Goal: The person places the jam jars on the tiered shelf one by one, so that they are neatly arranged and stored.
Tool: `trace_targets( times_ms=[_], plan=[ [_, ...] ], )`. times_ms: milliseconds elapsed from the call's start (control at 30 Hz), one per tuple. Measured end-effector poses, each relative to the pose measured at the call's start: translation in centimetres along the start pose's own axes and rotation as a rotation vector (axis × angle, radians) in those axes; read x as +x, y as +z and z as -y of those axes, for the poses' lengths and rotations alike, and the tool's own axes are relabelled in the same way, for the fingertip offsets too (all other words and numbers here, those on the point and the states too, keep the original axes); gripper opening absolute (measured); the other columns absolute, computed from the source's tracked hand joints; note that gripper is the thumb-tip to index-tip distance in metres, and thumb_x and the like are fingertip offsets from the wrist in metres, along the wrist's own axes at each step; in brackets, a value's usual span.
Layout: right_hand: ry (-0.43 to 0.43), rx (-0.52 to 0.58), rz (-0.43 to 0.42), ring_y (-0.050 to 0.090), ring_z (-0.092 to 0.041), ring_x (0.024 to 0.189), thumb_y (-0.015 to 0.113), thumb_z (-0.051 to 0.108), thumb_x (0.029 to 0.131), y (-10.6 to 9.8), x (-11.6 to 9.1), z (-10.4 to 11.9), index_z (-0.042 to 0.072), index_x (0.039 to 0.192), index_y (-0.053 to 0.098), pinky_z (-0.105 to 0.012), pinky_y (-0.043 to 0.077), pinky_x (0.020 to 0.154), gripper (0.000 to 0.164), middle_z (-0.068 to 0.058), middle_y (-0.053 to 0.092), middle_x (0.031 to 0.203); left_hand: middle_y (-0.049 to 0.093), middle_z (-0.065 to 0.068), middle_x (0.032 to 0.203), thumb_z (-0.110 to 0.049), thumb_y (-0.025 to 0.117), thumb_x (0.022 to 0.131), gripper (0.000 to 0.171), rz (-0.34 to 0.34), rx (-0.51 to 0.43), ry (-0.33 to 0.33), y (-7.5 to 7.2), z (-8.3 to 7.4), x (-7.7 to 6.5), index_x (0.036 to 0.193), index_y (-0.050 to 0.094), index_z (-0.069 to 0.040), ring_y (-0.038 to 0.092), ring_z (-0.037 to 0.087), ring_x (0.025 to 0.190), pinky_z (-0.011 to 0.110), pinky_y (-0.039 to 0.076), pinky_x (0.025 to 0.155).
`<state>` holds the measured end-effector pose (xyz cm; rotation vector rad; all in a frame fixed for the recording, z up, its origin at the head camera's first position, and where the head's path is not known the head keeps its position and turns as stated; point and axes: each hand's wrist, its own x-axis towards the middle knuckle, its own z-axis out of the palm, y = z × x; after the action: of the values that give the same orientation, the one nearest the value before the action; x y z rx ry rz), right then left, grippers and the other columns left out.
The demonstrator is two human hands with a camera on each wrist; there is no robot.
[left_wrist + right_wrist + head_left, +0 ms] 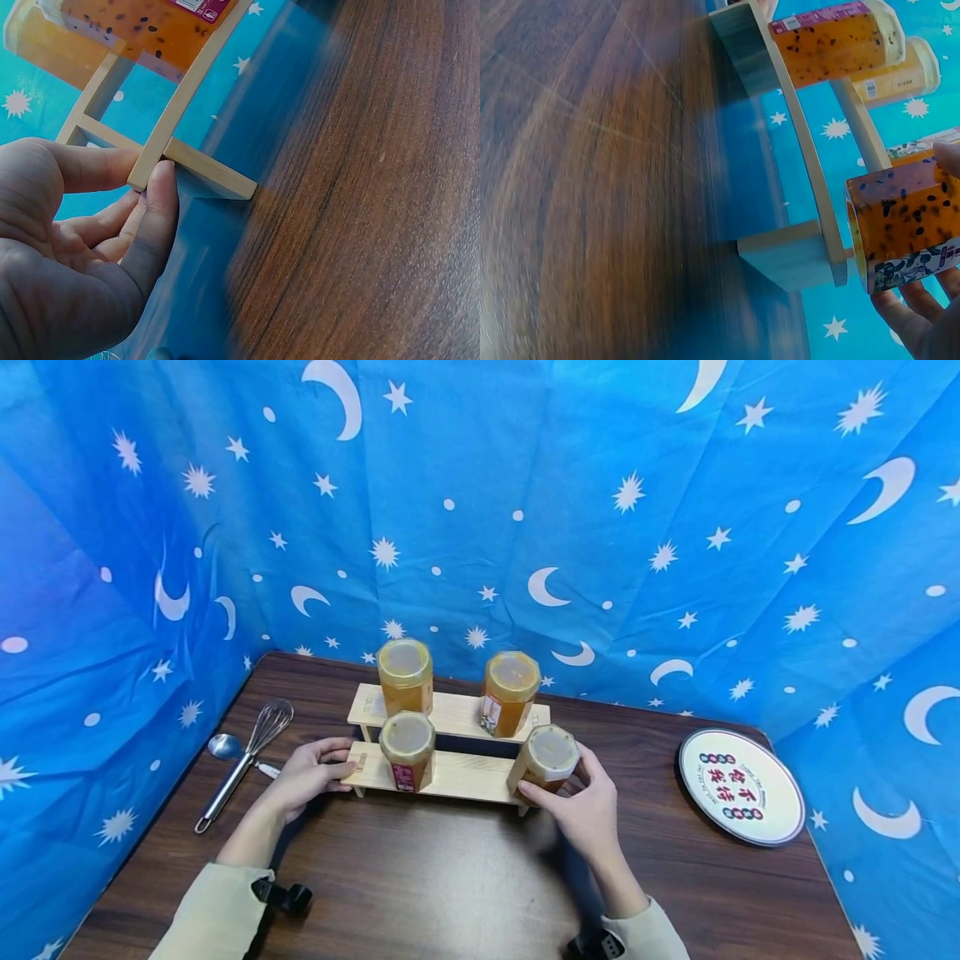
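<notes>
A two-tier wooden shelf [472, 777] stands on the table. My left hand [307, 775] pinches the left end of its lower board [176, 112] between thumb and fingers. My right hand [581, 797] grips a jar of orange jam with dark seeds [904, 217], its base right at the lower board's right end. On the same board, toward the left, stands a second seeded jam jar [407, 752] with a purplish label. Two more amber jars, a left one [405, 677] and a right one [512, 693], stand on the upper board.
To the left lie a whisk [247, 760], a ladle-like metal spoon bowl [223, 745] and a white handle tip [267, 769]. A round plate with red and blue lettering [742, 787] lies at the right. Blue star-patterned cloth [480, 485] hangs behind the dark wooden table [420, 877].
</notes>
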<state>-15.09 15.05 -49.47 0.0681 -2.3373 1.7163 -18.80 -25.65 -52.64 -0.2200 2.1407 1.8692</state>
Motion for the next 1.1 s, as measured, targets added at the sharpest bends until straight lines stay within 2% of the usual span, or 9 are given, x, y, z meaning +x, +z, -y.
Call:
trace_targets(
  times_ms=[100, 267, 633, 867, 1100],
  plan=[
    [-0.014, 0.008, 0.014, 0.064, -0.016, 0.114, 0.099, 0.017, 0.070, 0.5, -0.1, 0.1, 0.021, 0.142, 0.059, -0.028, 0.060, 0.087, 0.083, 0.001, 0.066, 0.128, 0.054, 0.027, 0.135, 0.001, 0.063, 0.099, 0.057, -0.002, -0.003, -0.002, 0.0, 0.0, 0.0, 0.151, 0.040, 0.010, 0.068, 0.018, 0.094, 0.034, 0.064, 0.076],
    [-0.039, 0.004, 0.034, 0.065, -0.017, 0.113, 0.100, 0.022, 0.070, 1.4, -0.1, 0.5, 0.022, 0.141, 0.060, -0.038, 0.061, 0.089, 0.082, 0.003, 0.067, 0.127, 0.053, 0.027, 0.135, 0.001, 0.063, 0.099, 0.058, 0.001, -0.011, 0.002, 0.0, 0.2, 0.1, 0.151, 0.038, 0.011, 0.068, 0.017, 0.093, 0.033, 0.064, 0.077],
    [-0.018, 0.028, 0.058, 0.064, -0.019, 0.116, 0.100, 0.027, 0.070, 3.3, -0.3, 0.7, 0.024, 0.140, 0.062, -0.051, 0.058, 0.096, 0.080, 0.004, 0.067, 0.127, 0.052, 0.028, 0.138, 0.001, 0.062, 0.100, 0.059, 0.008, -0.014, 0.003, 0.0, 0.1, -0.1, 0.153, 0.036, 0.011, 0.067, 0.017, 0.094, 0.033, 0.064, 0.077],
    [-0.040, 0.063, 0.070, 0.064, -0.018, 0.118, 0.100, 0.025, 0.069, 4.3, -0.1, 0.7, 0.027, 0.140, 0.062, -0.051, 0.055, 0.100, 0.081, 0.006, 0.067, 0.128, 0.052, 0.028, 0.137, 0.001, 0.061, 0.100, 0.058, 0.008, -0.014, 0.006, 0.1, 0.0, -0.1, 0.152, 0.037, 0.011, 0.067, 0.017, 0.094, 0.033, 0.064, 0.077],
    [-0.061, 0.080, 0.059, 0.063, -0.021, 0.116, 0.101, 0.020, 0.067, 4.8, -0.1, 0.8, 0.021, 0.140, 0.063, -0.049, 0.057, 0.098, 0.083, 0.003, 0.067, 0.127, 0.052, 0.028, 0.138, 0.001, 0.062, 0.100, 0.059, 0.007, -0.013, 0.003, 0.1, -0.1, -0.1, 0.152, 0.037, 0.011, 0.068, 0.017, 0.094, 0.033, 0.064, 0.077]
  ],
)
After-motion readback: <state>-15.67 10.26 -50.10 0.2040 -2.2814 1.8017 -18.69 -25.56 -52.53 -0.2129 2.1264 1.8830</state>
